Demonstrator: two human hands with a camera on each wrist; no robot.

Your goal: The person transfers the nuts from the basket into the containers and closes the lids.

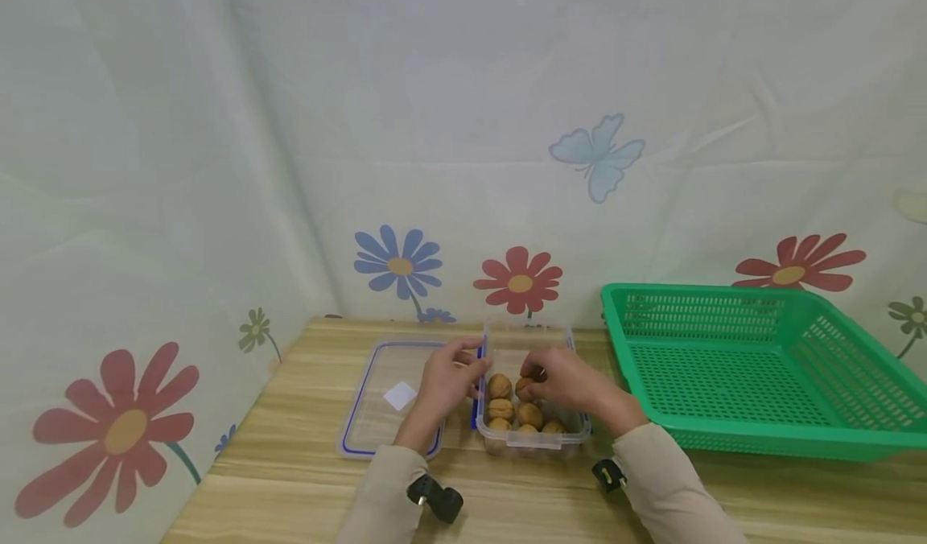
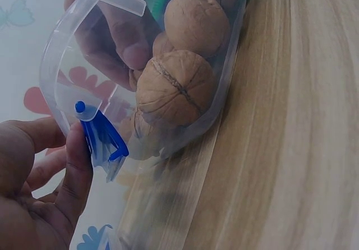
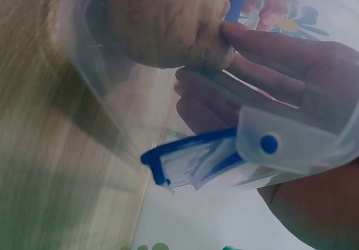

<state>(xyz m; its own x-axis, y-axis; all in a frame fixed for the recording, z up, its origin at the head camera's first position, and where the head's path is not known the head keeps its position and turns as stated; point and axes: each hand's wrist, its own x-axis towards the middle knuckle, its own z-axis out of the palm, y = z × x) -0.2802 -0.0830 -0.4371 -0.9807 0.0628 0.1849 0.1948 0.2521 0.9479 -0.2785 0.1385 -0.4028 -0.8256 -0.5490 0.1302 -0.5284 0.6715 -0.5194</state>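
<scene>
The clear box [image 1: 534,415] sits on the table [image 1: 290,439] between the lid [image 1: 391,395] and the green basket [image 1: 753,363]. My left hand [image 1: 449,379] pinches its blue clip [image 2: 101,140]; if that snaps, the box could jolt. My right hand [image 1: 568,379] pinches a walnut [image 1: 525,385] inside, which might slip free.

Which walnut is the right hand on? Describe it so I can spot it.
Left of the green basket stands a clear container of walnuts. The right hand pinches the walnut farthest back on the right, the only one with fingers on it.
</scene>
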